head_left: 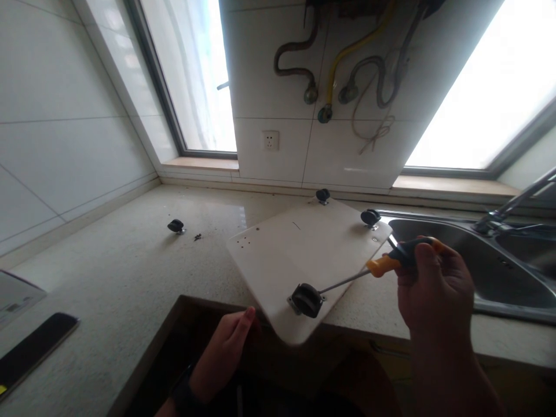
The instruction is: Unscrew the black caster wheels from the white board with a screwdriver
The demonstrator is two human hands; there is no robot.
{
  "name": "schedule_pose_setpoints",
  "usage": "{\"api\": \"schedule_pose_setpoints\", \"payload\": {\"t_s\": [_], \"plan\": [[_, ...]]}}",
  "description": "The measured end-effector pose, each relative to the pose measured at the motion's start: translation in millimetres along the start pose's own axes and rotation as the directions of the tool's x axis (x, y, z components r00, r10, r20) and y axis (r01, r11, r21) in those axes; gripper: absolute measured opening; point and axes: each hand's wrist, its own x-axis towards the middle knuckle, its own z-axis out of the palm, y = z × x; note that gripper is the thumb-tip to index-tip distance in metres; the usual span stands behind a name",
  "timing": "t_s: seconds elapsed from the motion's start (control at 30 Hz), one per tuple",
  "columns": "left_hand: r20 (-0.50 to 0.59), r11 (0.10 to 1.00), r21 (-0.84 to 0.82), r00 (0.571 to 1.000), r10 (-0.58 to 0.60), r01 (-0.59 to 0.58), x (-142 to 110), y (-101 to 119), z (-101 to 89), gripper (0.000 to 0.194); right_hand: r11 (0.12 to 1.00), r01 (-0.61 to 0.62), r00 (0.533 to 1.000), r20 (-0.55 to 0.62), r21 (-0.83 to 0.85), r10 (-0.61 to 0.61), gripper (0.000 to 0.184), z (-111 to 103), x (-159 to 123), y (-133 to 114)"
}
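That right hand (434,284), wrapped round the screwdriver (383,266), should press squarely beside the caster (307,300); whether the left hand (223,341) grips the board (282,249), I can't tell.

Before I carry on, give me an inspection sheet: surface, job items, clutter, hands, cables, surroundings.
Surface: pale speckled countertop.
Job items: white board overhangs the counter's front edge; it bears a near caster, a back caster and a right caster; holes show at its left corner.
Clutter: loose caster, small dark pieces beside it, dark flat object at lower left.
Hands: right hand grips a screwdriver, its shaft running to the near caster; left hand by the board's edge, contact unclear.
Cables: thin cord hanging on the wall.
Surroundings: sink, wall socket, yellow hose, windows.
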Motion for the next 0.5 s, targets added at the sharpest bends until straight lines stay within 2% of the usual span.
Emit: {"api": "schedule_pose_setpoints", "payload": {"t_s": [0.1,0.23,0.4,0.5], "plan": [[0.107,0.991,-0.122,0.993,-0.045,0.058,-1.9,4.4,8.2,0.072,1.000,-0.003,1.000,0.002,0.008,0.003,0.032,-0.1,-1.6,-0.8],[0.255,0.958,-0.261,0.966,-0.047,0.115,-3.2,16.1,22.2,0.075,1.000,-0.023,0.999,0.040,0.008,0.023,0.034,1.5,-7.7,-2.2],[0.244,0.899,-0.362,0.956,-0.162,0.245,-6.0,20.0,38.2,0.068,0.999,-0.037,0.997,0.064,-0.033,0.039,0.037,8.8,-18.4,-5.2],[0.213,0.870,-0.417,0.959,-0.189,0.264,-7.7,18.6,42.9,0.067,0.998,-0.051,0.995,0.089,-0.023,0.053,0.039,12.2,-23.6,-4.5]]}}
